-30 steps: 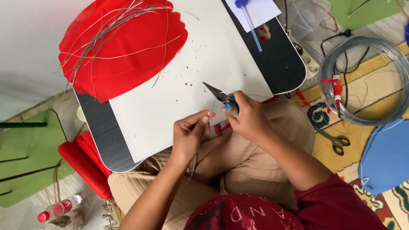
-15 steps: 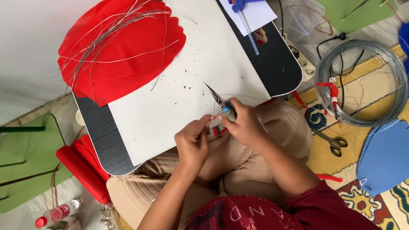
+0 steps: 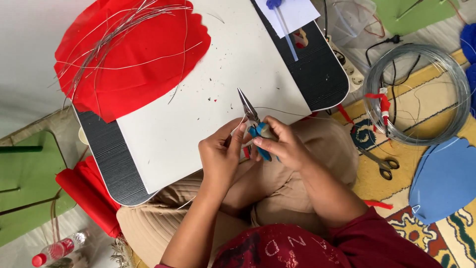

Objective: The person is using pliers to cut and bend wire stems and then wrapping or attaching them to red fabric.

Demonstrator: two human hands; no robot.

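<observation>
At the near edge of the white lap table with black ribbed ends (image 3: 198,124), above the person's folded knees, both hands meet around one tool. The right hand (image 3: 283,147) is wrapped round the blue handles of a pair of slim needle-nose pliers (image 3: 249,113), fingers curled tight, so the pointed steel tip stands up and away over the board. The tip looks closed or nearly so; whether it bites on anything cannot be told. The left hand (image 3: 220,156) sits just beside it, thumb and forefinger pinched together at the plier handles, apparently on the end of a thin silvery wire (image 3: 290,113) that runs off to the right across the table edge.

The step in hand looks like working a single length of wire with the pliers, probably bending or gripping its end. The next move calls for a steady pinch from the left fingers while the pliers turn, as the wire is fine and springy.

Farther up the board lies a red scalloped sheet (image 3: 144,64) strewn with loose cut wires (image 3: 106,37). On the patterned rug to the right rest a large grey wire coil (image 3: 417,94), scissors (image 3: 383,164) and a blue foam cut-out (image 3: 444,178).
</observation>
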